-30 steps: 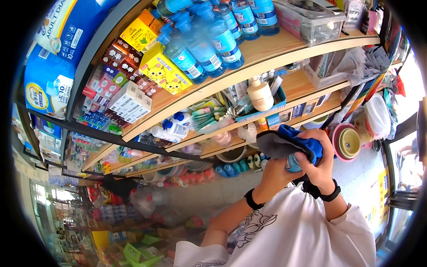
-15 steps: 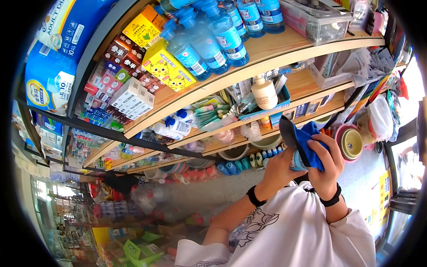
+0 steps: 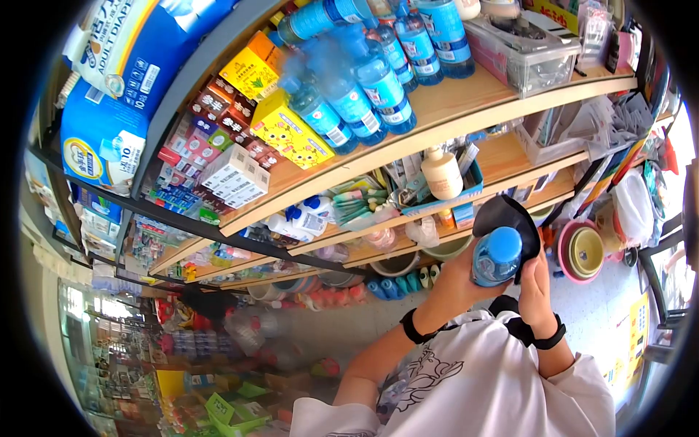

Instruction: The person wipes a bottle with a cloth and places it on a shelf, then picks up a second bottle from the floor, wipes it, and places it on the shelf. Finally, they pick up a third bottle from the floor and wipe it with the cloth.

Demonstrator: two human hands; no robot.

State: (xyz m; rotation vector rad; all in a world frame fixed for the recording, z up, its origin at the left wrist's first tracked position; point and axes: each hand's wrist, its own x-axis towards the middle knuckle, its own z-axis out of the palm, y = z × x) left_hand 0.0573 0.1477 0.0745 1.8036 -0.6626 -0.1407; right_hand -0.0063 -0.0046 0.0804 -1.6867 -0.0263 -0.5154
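Observation:
A clear bottle with a blue cap and blue label [image 3: 496, 258] is in my left hand [image 3: 462, 280], its cap turned toward the camera. My left fingers are wrapped round its side. Just behind and to the right of the bottle is a dark cloth-like piece [image 3: 518, 217], curved open at the top. My right hand [image 3: 537, 291] grips the lower right edge of this dark piece, with its fingers pressed together. Both hands are close together in front of the shelves, above my white shirt.
Wooden shelves [image 3: 437, 111] cross the view, bearing several blue-labelled bottles [image 3: 382, 91], yellow boxes [image 3: 291, 131], a clear plastic bin [image 3: 535, 62] and a cream pump bottle [image 3: 441, 175]. Stacked basins [image 3: 585, 251] stand at the right. Green packaging [image 3: 231, 416] lies at lower left.
The bottle has turned so its cap faces the camera. The blue cloth side is out of sight, and the dark piece now shows behind the bottle. My right hand has moved lower.

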